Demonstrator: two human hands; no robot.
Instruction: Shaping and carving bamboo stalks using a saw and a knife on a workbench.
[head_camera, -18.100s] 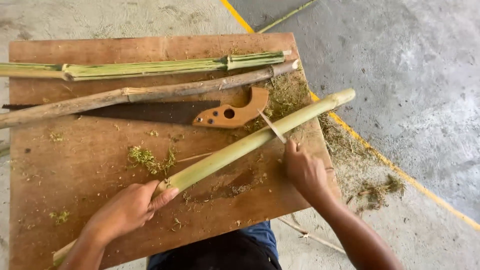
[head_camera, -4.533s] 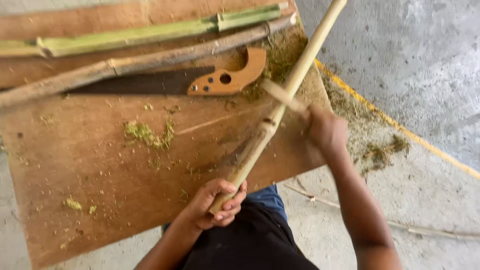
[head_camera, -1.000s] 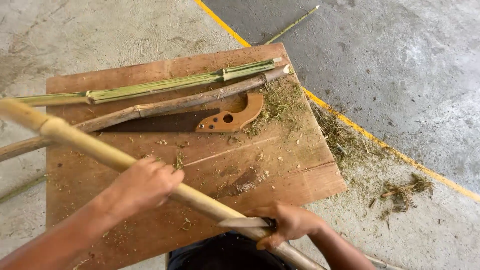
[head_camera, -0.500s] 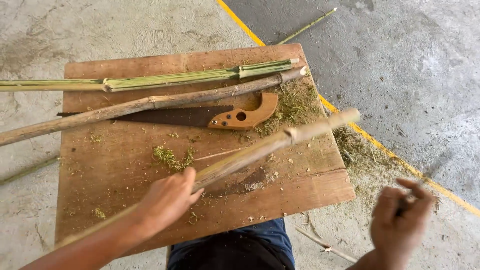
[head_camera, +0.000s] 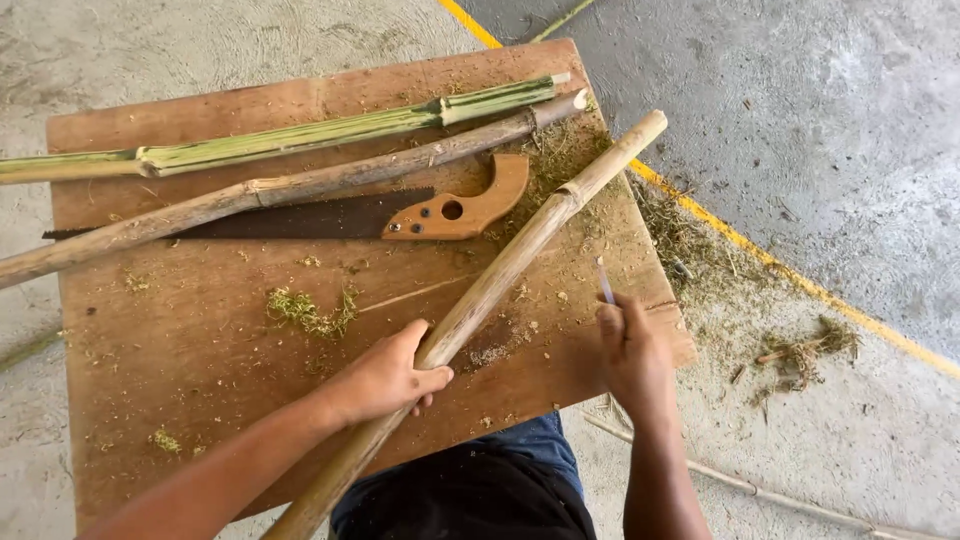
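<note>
A long tan bamboo pole (head_camera: 520, 255) lies slanted across the wooden worktop (head_camera: 200, 330). Its far end pokes past the right edge of the board, and its near end runs down toward the person's lap. The left hand (head_camera: 385, 378) is wrapped around the pole near the middle, with its fingers closed tight on it. The right hand (head_camera: 635, 350) sits just to the right of the pole, near the front right corner of the worktop. Its fingers are closed around a thin knife (head_camera: 606, 285) whose blade points up and away.

Behind the pole lies a hand saw (head_camera: 330, 215) with a wooden handle, flat on the board. Past the saw rests a brown bamboo stick (head_camera: 280, 190), and past that a green bamboo stick (head_camera: 300, 138). Little green shavings (head_camera: 305, 308) sit on the board. More scraps are on the concrete floor (head_camera: 800, 150), beside a yellow painted line (head_camera: 760, 260).
</note>
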